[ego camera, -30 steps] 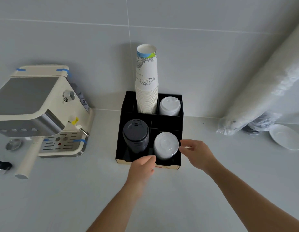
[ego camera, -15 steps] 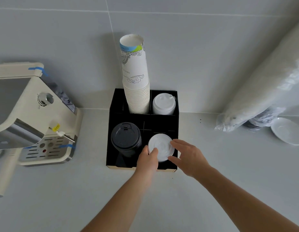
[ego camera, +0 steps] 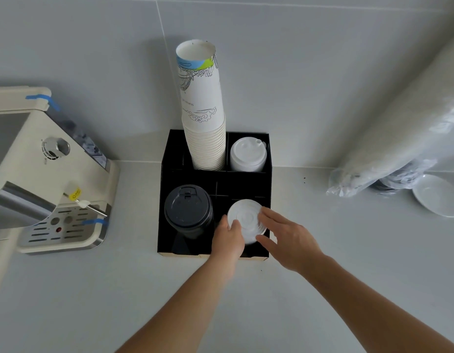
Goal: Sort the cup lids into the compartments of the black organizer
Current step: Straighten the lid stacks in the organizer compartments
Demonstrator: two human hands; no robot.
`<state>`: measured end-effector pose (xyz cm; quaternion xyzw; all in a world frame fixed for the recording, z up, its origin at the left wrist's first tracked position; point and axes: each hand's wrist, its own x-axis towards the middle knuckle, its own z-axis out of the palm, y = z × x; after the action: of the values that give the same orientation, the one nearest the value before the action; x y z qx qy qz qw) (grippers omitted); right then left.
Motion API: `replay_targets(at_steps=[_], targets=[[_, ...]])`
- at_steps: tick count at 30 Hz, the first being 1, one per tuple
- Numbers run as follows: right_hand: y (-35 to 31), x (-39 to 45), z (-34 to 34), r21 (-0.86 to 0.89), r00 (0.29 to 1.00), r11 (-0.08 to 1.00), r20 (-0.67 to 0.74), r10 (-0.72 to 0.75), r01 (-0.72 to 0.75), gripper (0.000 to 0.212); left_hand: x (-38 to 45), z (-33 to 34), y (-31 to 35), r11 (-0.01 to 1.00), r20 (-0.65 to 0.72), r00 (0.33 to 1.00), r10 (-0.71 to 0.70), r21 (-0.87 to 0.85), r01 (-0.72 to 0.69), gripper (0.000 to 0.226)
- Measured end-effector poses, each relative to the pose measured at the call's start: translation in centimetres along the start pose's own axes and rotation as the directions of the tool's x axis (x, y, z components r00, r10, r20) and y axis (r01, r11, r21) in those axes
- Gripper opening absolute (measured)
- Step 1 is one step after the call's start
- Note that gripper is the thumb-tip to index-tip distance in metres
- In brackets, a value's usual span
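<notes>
The black organizer [ego camera: 167, 174] stands against the wall. Its back row holds a tall stack of paper cups [ego camera: 203, 118] and a stack of white sip lids [ego camera: 247, 155]. A stack of black lids [ego camera: 187, 211] fills the front left compartment. In the front right compartment sits a stack of flat white lids [ego camera: 246, 219]. My left hand [ego camera: 228, 238] grips the left side of that stack. My right hand [ego camera: 284, 238] touches its right side, fingers spread over the top edge and lower rim.
A cream espresso machine [ego camera: 42, 174] stands at the left. A long plastic-wrapped sleeve of lids [ego camera: 399, 118] leans on the wall at the right, with a white saucer [ego camera: 437, 194] and dark lids beneath it. Grey counter runs along the front.
Both hands moved in from the organizer's front edge and closed around the flat white lid stack. The camera shifted closer, so the machine slid left.
</notes>
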<state>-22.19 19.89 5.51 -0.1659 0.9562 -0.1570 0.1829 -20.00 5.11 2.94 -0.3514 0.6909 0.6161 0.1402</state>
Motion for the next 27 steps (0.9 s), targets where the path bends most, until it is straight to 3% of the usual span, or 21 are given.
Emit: replay_targets(at_steps=[18, 24, 27], targets=[[-0.4, 0.0, -0.3, -0.044, 1.000, 0.999, 0.020, -0.009, 0.010, 0.053, -0.5, -0.3, 0.3, 0.997, 0.047, 0.998, -0.049, -0.055, 0.052, 0.049], [-0.6, 0.1, -0.7, -0.033, 1.000, 0.999, 0.027, -0.008, 0.009, 0.053, -0.9, -1.0, 0.6, 0.996, 0.100, 0.993, -0.057, -0.058, 0.063, 0.038], [-0.7, 0.0, -0.9, -0.017, 1.000, 1.000, 0.014, -0.012, 0.013, 0.048, -1.2, -1.4, 0.9, 0.998, 0.109, 0.993, -0.055, -0.035, 0.059, 0.019]])
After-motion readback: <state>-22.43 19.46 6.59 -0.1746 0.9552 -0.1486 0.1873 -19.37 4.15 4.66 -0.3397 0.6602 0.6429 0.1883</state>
